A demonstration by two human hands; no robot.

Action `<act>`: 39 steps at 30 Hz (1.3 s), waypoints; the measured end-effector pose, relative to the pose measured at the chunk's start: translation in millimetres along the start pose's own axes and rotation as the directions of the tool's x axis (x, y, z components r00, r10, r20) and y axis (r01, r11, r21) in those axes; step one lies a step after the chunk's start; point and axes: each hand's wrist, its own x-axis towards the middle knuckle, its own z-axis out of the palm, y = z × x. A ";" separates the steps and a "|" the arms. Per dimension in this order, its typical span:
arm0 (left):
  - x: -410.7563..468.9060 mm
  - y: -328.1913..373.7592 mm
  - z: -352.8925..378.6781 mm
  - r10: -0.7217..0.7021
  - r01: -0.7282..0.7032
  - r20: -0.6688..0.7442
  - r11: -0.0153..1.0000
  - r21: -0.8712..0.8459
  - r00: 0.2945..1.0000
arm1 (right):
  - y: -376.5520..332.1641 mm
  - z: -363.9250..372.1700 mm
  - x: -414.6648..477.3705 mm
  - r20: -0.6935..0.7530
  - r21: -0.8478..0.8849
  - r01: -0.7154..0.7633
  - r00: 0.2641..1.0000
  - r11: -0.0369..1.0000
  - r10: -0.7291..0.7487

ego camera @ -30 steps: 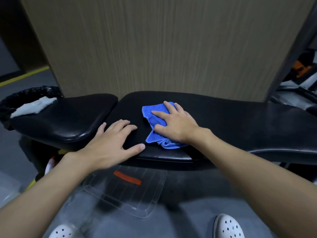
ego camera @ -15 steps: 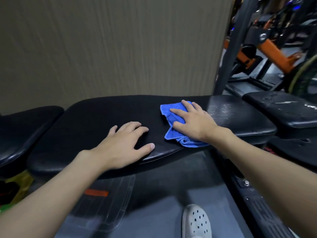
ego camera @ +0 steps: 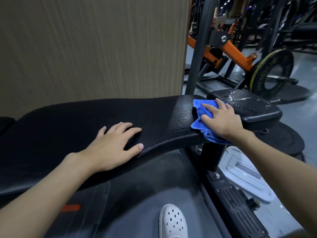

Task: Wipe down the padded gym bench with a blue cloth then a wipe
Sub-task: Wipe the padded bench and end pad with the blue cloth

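soft, limp blue cloth [ego camera: 199,108] seems best pinned under my flat right hand [ego camera: 222,121], open left hand [ego camera: 111,146] bracing the bench [ego camera: 65,121].

Padded bench [ego camera: 68,121] bears a blue cloth [ego camera: 199,109] and the left hand [ego camera: 111,148].

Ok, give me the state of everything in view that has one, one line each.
blue cloth, bunched, pressed on the bench's right end, one edge hanging over the near side.
right hand, flat, fingers straight, pressing the cloth.
left hand, flat, fingers spread, resting on the bench.
bench pad, beaded with droplets near the cloth.
small pad beyond, wet, streaked with liquid.
weight plate, upright on its bar.
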 end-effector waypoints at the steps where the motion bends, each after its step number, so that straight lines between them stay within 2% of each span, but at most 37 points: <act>1: -2.3 -1.7 -0.2 0.006 -0.006 -0.004 1.000 -0.010 1.000 | -1.4 1.3 -2.8 -0.014 0.007 -0.030 0.999 1.000 0.030; 3: -7.4 -6.3 -1.4 0.017 -0.018 -0.021 1.000 -0.025 1.000 | -7.6 4.3 -11.2 -0.055 0.002 -0.073 0.996 0.997 0.073; 6: -17.7 -17.0 -5.3 0.009 -0.010 -0.043 1.000 -0.024 0.999 | -23.5 9.4 -29.0 -0.092 -0.033 -0.056 0.994 0.998 0.053; 10: -38.6 -37.2 -11.0 -0.037 0.035 -0.064 0.999 -0.032 0.997 | -67.1 19.1 -57.8 -0.115 -0.064 0.048 0.992 0.997 -0.055; 16: -77.3 -74.3 -17.5 -0.117 0.114 -0.100 0.993 -0.043 0.988 | -152.1 29.9 -95.0 -0.045 -0.044 0.215 0.975 0.976 -0.217; 23: -130.0 -121.6 -23.7 -0.257 0.249 -0.159 0.966 -0.068 0.953 | -242.8 44.8 -133.5 0.049 -0.014 0.415 0.909 0.910 -0.414; 29: -173.9 -168.4 -28.3 -0.373 0.361 -0.216 0.928 -0.096 0.902 | -316.0 57.8 -167.8 0.074 -0.013 0.536 0.842 0.844 -0.534; 34: -196.3 -196.7 -28.9 -0.424 0.412 -0.294 0.905 -0.105 0.857 | -369.2 71.4 -196.4 0.050 -0.019 0.601 0.799 0.799 -0.600; 39: -215.1 -222.5 -23.2 -0.466 0.420 -0.313 0.884 -0.203 0.828 | -420.1 87.3 -223.9 -0.001 -0.021 0.650 0.760 0.760 -0.650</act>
